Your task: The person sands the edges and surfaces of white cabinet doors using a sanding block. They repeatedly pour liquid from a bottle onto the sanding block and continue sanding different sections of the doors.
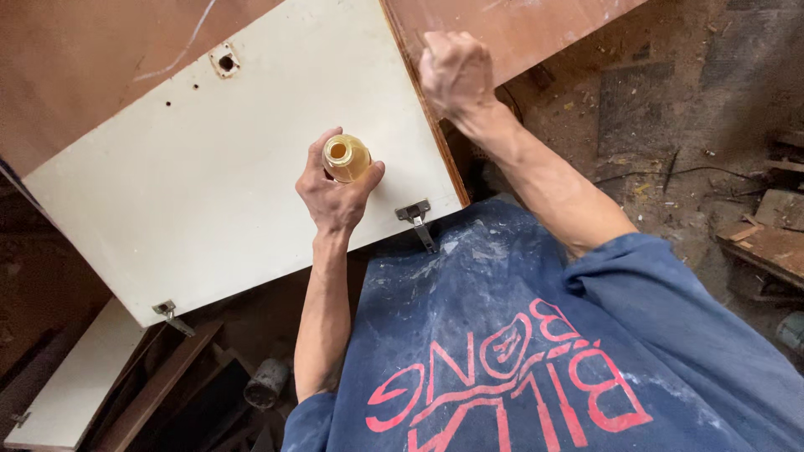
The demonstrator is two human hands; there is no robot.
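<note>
My left hand (333, 194) grips a small yellow plastic bottle (346, 157) with its mouth open and pointing up, held over a white cabinet door panel (209, 167). My right hand (455, 74) is closed in a fist at the panel's right edge, where white meets a brown wooden board (502, 25). Whether it pinches anything small is hidden. Two metal hinges, one hinge (416, 219) below my left hand and another hinge (172, 315) at the lower left corner, stick out of the panel's near edge.
A round hinge hole (225, 62) marks the panel's far side. A second white panel (71, 385) and dark wood strips lie at lower left. Dusty floor with scraps and wood offcuts (770, 243) spreads on the right. My blue shirt (519, 351) fills the bottom.
</note>
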